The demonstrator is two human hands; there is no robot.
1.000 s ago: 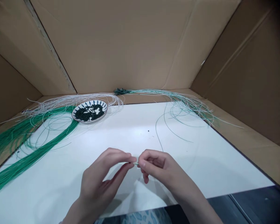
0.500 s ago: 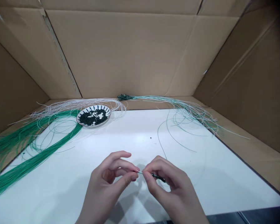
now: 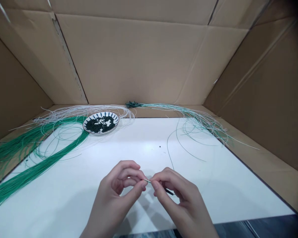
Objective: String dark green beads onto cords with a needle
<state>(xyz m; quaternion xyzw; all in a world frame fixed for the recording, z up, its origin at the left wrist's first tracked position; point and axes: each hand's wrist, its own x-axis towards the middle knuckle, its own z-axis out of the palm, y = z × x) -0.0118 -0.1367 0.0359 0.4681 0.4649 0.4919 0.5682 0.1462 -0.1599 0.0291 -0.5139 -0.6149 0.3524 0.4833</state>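
Observation:
Over the white tabletop [image 3: 96,178], my left hand [image 3: 119,191] pinches one end of a short stretch of thin cord [image 3: 148,180] between thumb and forefinger. Pale and greenish strands seem to lie together in it. My right hand [image 3: 181,195] grips the same cord a small gap to the right, thumb against forefinger. A short, dark, rod-like piece [image 3: 169,191] shows beneath the right fingers; how it joins the cord is hidden. From behind the right hand a thin green strand [image 3: 168,148] curves away across the table.
At the back left a patterned plate [image 3: 85,128] holds many tiny dark pieces [image 3: 96,125]. Green cords [image 3: 52,157] and white cords [image 3: 72,110] lie around it. A bundle of pale green cords [image 3: 164,105] with dark ends lies at the back right. Cardboard walls [image 3: 144,59] surround the table.
The view has tilted slightly. The fingertips of both hands sit a little closer together, and less of the dark piece shows under the right hand. Both pinches are kept.

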